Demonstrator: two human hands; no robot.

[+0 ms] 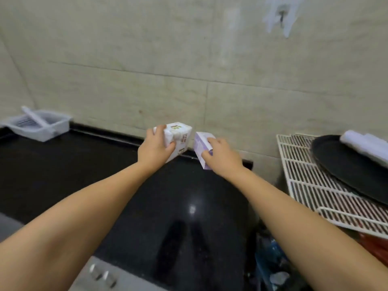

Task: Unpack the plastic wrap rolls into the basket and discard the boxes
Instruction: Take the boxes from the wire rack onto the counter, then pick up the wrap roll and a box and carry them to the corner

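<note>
Both arms extend over a glossy black stone counter (63, 175) toward the beige tiled wall (189, 59). The left hand (154, 149) clasps a white printed cardboard box (178, 137), fingers wrapped over its near end; the right hand (220, 154) pinches a smaller lilac cardboard box (200, 143) just beside it. A translucent grey plastic basket (42, 131), holding one white roll (34, 116), stands well left of the boxes. To their right lies a white wire rack (310, 185) bearing a black round pan (346, 169).
</note>
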